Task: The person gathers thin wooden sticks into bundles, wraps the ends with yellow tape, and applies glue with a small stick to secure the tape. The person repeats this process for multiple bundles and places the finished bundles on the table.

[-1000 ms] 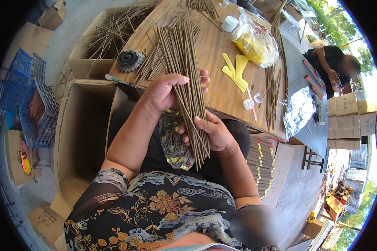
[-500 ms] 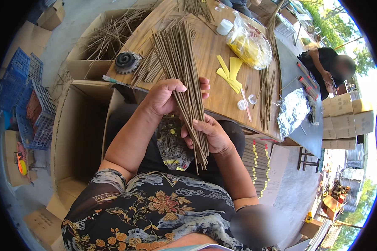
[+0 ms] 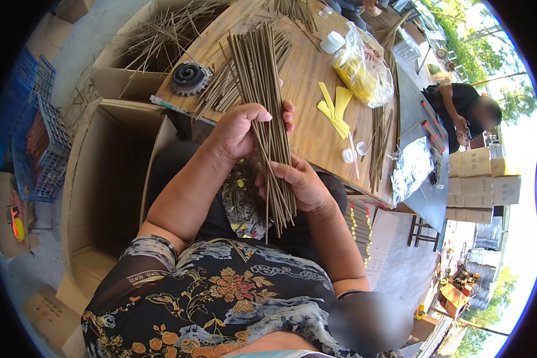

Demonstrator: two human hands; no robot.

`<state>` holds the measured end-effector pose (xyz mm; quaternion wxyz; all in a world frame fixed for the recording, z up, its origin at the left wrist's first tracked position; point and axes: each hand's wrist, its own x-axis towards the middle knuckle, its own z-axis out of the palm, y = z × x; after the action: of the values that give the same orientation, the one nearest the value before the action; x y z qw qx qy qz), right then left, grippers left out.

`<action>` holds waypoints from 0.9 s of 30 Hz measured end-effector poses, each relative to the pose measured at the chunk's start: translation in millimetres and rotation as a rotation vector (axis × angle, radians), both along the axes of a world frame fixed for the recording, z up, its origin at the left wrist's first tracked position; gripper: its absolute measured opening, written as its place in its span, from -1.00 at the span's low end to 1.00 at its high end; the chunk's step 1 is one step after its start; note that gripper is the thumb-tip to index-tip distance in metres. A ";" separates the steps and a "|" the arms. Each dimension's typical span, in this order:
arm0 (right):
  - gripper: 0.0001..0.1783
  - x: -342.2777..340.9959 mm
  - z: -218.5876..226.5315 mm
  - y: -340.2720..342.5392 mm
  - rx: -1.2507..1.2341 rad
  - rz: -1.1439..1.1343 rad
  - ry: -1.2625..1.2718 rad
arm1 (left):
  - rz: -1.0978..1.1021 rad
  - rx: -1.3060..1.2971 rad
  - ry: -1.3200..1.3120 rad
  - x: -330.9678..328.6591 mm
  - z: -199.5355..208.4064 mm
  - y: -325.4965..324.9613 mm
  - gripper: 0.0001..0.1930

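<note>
Left hand (image 3: 243,126) and right hand (image 3: 304,184) both gripping thin brown stick bundle (image 3: 268,128); gathered, ends uneven, no band visible. Loose brown sticks (image 3: 218,89) remain on tan wooden table (image 3: 306,128).

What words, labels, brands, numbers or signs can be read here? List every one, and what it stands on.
Clear plastic bag with yellow contents: red print, creased, too unclear to quote.
Stacked brown cardboard boxes at right: dark marks, too small to read.
Brown cardboard box at lower left: faint print, too blurred to read.
Bundle of thin brown sticks in the left hand and right hand: no print visible.
</note>
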<state>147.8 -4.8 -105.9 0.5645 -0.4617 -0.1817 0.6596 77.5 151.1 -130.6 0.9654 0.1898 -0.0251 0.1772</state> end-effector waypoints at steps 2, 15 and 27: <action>-0.67 -0.7 0.0 4.3 0.032 -0.049 -0.187 | 0.016 0.002 0.009 0.2 -2.0 3.1 -0.35; -0.77 -1.2 27.5 27.6 0.170 -0.128 -1.340 | 0.106 -0.087 0.024 -1.9 -7.2 14.8 -0.38; -0.85 0.8 30.4 42.4 0.122 -0.144 -1.464 | 0.017 -0.204 0.058 -3.3 -8.2 12.5 -0.41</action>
<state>148.6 37.7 -75.5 0.3651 -0.7624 -0.5175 0.1327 74.2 163.6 -138.8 0.9784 0.0958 0.0226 0.1816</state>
